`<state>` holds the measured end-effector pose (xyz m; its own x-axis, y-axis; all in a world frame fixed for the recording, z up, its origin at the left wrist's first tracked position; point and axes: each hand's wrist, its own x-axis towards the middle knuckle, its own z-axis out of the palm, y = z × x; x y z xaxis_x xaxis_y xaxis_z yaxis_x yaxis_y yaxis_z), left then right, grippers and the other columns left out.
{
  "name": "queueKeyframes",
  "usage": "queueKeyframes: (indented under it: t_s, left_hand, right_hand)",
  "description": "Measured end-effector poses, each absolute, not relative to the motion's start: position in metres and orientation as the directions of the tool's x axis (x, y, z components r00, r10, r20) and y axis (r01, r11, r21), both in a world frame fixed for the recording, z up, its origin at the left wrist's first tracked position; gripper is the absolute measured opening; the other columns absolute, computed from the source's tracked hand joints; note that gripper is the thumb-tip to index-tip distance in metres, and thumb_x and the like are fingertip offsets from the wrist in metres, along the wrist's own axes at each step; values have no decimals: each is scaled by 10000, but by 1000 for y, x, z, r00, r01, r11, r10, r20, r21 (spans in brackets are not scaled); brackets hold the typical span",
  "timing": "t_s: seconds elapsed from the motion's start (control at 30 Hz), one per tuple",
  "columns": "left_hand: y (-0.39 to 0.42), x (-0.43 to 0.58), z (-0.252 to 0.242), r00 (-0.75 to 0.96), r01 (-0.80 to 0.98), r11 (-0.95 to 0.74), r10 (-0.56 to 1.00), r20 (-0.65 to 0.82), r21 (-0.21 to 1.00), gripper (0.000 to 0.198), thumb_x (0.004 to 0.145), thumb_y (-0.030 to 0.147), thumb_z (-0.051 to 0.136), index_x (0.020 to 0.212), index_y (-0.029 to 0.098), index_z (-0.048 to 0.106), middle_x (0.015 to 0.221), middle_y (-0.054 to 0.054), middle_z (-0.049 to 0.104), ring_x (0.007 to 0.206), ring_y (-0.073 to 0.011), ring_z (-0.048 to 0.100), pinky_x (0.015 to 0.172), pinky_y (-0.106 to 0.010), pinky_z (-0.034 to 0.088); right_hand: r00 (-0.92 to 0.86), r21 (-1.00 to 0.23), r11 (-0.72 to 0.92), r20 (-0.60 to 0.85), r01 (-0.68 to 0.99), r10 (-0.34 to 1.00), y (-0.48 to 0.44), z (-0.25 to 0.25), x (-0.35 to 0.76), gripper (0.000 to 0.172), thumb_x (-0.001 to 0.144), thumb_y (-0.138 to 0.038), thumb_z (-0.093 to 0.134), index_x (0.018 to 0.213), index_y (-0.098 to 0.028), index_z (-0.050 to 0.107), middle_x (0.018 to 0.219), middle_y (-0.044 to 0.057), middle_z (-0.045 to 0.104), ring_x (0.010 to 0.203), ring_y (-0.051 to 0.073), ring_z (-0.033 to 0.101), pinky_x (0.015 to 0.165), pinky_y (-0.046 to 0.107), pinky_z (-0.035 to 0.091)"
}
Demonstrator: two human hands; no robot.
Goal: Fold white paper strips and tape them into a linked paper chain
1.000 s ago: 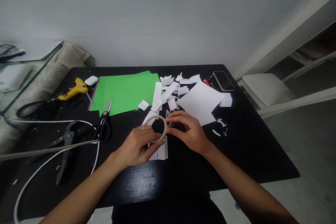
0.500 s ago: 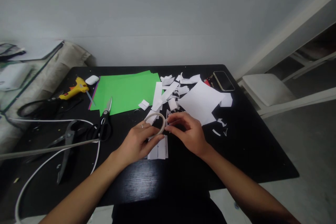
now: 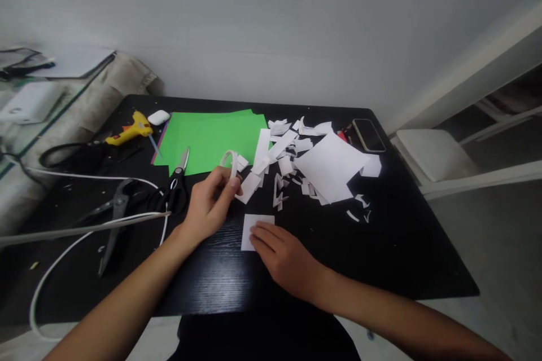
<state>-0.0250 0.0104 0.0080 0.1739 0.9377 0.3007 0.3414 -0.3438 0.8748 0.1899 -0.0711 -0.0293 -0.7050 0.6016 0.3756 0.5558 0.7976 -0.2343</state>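
Note:
My left hand (image 3: 212, 203) is closed on a thin white roll of tape (image 3: 234, 164), held upright above the table by its lower edge. The tape's ring stands just in front of small white paper pieces. Close to the table's front, my right hand (image 3: 285, 259) rests its outstretched fingers on a square white piece of paper (image 3: 249, 240). Those fingers cover the paper's right part. Its visible face is plain. Beyond it lies a folded white paper strip (image 3: 278, 192), touched by neither hand.
Green sheets (image 3: 212, 138), black-handled scissors (image 3: 178, 180), larger shears (image 3: 116, 208) and a yellow glue gun (image 3: 132, 131) lie left. White scraps (image 3: 292, 146), a larger white sheet (image 3: 332, 163) and a phone (image 3: 369, 135) lie right. A white cable (image 3: 55, 271) loops across the left side.
My left hand has moved left with the tape roll, now upright. My right hand has come down onto the square paper, which shows a plain face instead of a lined one. The view shifted slightly.

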Motion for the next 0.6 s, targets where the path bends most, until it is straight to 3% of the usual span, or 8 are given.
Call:
queueKeyframes:
  t_s: [0.1,0.2,0.27,0.37,0.47,0.53,0.6]
  left_hand:
    - [13,-25,10,173,410,-327,945,279,852,298,1053,405,533,849,199,602,739,-1,638,671,-150,572,657,-296,445]
    - [17,-23,10,158,548,-267,964,216,792,242,994,406,614,862,216,545,732,14,648,648,-162,590,640,-301,440]
    - [19,-20,6,164,666,-239,971,173,707,248,926,367,701,921,227,497,805,0,704,683,-191,641,661,-319,463]
    - [20,-14,-4,208,803,-276,960,187,529,415,835,366,814,976,227,449,931,-75,756,807,-275,709,741,-389,513]
    - [21,-9,-13,251,871,-314,946,207,378,489,796,383,856,992,217,439,936,-131,752,867,-339,730,773,-442,536]
    - [22,-9,-14,248,884,-307,948,201,354,448,814,343,833,981,216,437,906,-132,746,846,-339,735,749,-434,540]
    - [22,-12,-9,213,869,-280,956,202,409,416,822,318,814,972,221,438,907,-121,751,809,-312,734,718,-408,538]
  right_hand:
    - [-689,-285,792,392,539,610,-70,-34,194,292,1028,-48,511,1219,-37,731,1286,171,753,1252,253,692,1166,367,555]
    - [-680,-330,781,385,530,624,-66,-34,196,272,1038,-65,525,1193,-73,748,1258,148,769,1224,235,710,1155,363,565]
    - [-674,-339,780,393,526,625,-65,-34,195,264,1037,-68,532,1182,-80,752,1247,149,772,1212,233,717,1143,369,575]
    - [-664,-354,776,403,521,630,-66,-36,195,256,1033,-64,540,1181,-73,749,1242,159,770,1221,237,715,1144,376,574]
    - [-646,-389,764,408,516,645,-66,-37,194,256,1035,-64,531,1168,-78,749,1228,160,769,1213,239,714,1132,391,584]
    - [-636,-422,755,412,501,652,-65,-35,194,251,1035,-70,530,1159,-79,749,1217,159,767,1196,241,713,1115,397,596]
    - [-631,-459,747,410,481,659,-64,-34,195,255,1039,-75,523,1162,-89,746,1216,155,760,1192,242,704,1100,407,607]
